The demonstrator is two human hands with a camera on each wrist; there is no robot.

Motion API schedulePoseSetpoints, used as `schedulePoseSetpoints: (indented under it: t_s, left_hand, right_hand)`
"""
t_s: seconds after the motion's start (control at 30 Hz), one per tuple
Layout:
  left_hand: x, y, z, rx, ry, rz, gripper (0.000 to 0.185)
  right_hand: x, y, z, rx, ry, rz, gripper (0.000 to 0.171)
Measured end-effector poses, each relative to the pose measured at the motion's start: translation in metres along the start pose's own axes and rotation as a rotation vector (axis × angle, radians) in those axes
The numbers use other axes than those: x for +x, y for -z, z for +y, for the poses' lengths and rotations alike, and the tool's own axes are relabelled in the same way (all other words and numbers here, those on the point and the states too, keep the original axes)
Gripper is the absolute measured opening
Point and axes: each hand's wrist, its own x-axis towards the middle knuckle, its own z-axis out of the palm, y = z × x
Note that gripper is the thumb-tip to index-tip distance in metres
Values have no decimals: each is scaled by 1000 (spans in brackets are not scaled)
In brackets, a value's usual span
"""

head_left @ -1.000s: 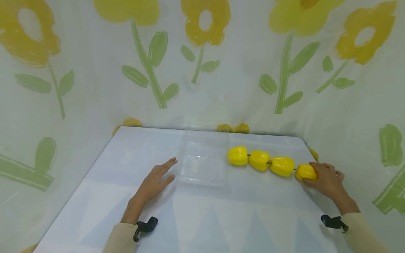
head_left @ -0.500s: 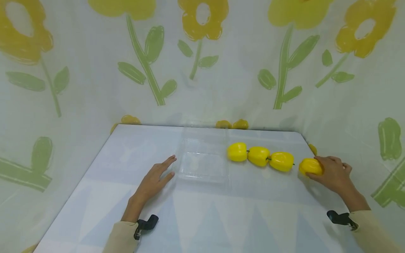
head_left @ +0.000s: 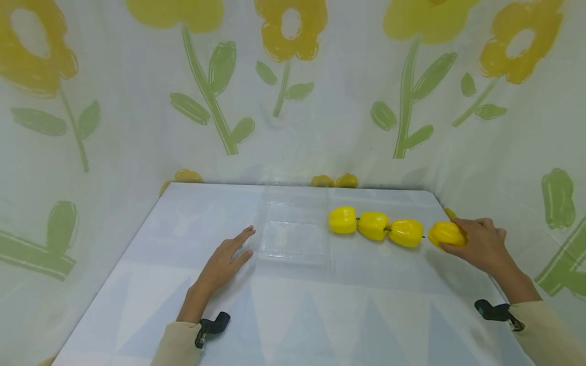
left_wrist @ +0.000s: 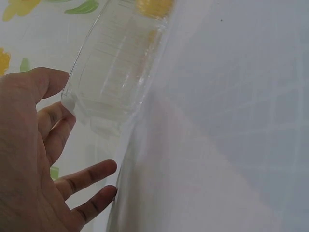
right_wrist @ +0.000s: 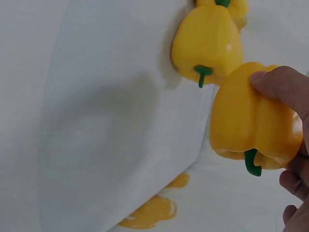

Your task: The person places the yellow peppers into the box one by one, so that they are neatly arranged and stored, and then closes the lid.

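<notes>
Where flowered cloth (head_left: 137, 127) walls room, pale table (head_left: 320, 305) holds peppers (head_left: 373, 226).

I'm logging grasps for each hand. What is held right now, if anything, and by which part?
The right hand grips the end yellow pepper round its body, stem free. The left hand holds nothing, lying flat beside the clear plastic tray.

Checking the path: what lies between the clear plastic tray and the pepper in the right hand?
In the head view, three yellow bell peppers lie in a row between the clear plastic tray and the held yellow pepper.
</notes>
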Motion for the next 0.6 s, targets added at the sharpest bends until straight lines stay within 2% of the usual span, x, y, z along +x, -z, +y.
schedulePoseSetpoints:
  t_s: [0.27, 0.6]
  left_hand:
    - [0, 0, 0, -14, -9, 1, 57]
    - [-2, 1, 1, -25, -16, 1, 57]
  right_hand:
    - [5, 9, -22, 19, 22, 13, 81]
    - [11, 8, -41, 29, 59, 46, 77]
